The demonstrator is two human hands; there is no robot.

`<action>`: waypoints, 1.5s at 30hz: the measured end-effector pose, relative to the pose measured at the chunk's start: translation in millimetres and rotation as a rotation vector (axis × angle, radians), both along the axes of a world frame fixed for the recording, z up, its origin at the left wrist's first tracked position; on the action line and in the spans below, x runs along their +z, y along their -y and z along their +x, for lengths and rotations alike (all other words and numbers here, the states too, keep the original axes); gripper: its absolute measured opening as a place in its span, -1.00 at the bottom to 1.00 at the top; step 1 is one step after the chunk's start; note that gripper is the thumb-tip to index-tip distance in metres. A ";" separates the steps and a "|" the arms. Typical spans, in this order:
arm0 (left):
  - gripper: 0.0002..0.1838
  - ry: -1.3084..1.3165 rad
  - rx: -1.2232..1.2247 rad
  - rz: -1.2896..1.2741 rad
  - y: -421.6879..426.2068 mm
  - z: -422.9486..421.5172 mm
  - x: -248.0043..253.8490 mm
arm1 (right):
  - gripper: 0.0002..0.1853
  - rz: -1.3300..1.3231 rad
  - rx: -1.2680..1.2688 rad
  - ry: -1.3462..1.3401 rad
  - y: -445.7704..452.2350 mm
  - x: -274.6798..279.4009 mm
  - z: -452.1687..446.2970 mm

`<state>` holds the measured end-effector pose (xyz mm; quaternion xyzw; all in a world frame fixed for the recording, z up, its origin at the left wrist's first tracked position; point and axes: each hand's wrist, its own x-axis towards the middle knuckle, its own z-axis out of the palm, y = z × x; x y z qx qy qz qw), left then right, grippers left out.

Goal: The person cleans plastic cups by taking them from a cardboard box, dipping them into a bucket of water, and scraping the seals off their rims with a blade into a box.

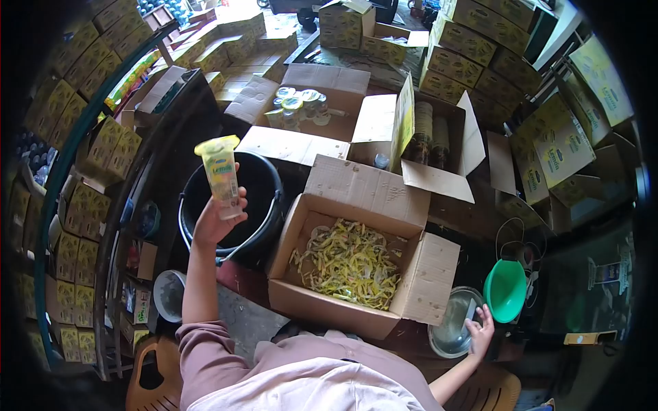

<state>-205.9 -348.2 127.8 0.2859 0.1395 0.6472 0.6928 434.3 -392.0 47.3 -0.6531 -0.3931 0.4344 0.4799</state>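
My left hand [221, 216] is wrapped round the lower part of a clear plastic cup [222, 175] with a yellow-green lid film and lemon print. It holds the cup tilted above a black bucket [264, 236]. At the lower right, my right hand [482, 333] is at the rim of a round, clear-walled tub [449, 335], its fingers on a small pale flat item [471, 309] that I cannot make out. Between my hands stands an open cardboard box [332, 309] holding many yellow-green strips [349, 264].
A green bowl [505, 291] stands right of the tub. Behind are an open box with lidded cups [301, 103] and one with stacked cups [430, 133]. A white bucket [169, 296] is at the left. Stacked cartons [462, 58] line both sides.
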 end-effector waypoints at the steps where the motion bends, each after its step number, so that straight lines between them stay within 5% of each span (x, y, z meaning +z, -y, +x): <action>1: -0.37 -0.016 -0.050 0.026 6.9 3.5 4.5 | -0.25 0.037 0.024 -0.170 2.8 13.7 -8.0; 3: -0.24 -0.154 0.087 -0.047 15.0 5.2 9.9 | -0.27 0.205 -0.042 -0.534 6.2 3.8 -17.9; 5: -0.21 -0.399 0.290 -0.131 20.2 4.6 6.2 | -0.26 0.063 0.026 1.160 14.3 -58.3 14.3; 9: -0.38 -0.178 0.364 -0.135 17.8 -16.3 -15.6 | -0.29 0.088 -0.332 0.389 4.7 -20.9 -43.4; 13: -0.46 -0.734 0.568 -0.219 18.7 -29.9 -13.2 | -0.37 0.308 -0.242 -0.062 -38.0 11.8 -107.3; 16: -0.58 -1.127 0.678 -0.107 16.0 -36.5 -29.0 | -0.41 0.344 0.108 -0.202 -66.5 51.7 -196.7; 21: -0.62 -1.254 0.707 0.016 21.4 -31.3 -56.1 | -0.53 0.204 0.649 -0.208 -76.3 104.3 -373.6; 25: -0.57 -1.290 0.722 0.026 23.0 -34.3 -58.3 | -0.58 0.122 0.868 -0.459 -80.9 98.3 -437.4; 30: -0.47 -1.302 0.740 0.093 19.2 -31.0 -55.9 | -0.56 0.146 0.901 -0.455 -81.7 97.8 -463.4; 34: -0.42 -0.943 0.620 0.059 21.5 -27.4 -54.7 | -0.54 0.165 0.903 -0.358 -90.8 98.3 -472.6; 40: -0.39 -1.055 0.695 0.037 22.2 -30.4 -47.3 | -0.53 0.283 0.981 -0.213 -110.4 100.2 -493.0; 45: -0.47 -0.856 0.660 -0.081 22.9 -36.8 -63.1 | -0.53 0.299 1.027 -0.203 -112.2 95.9 -492.0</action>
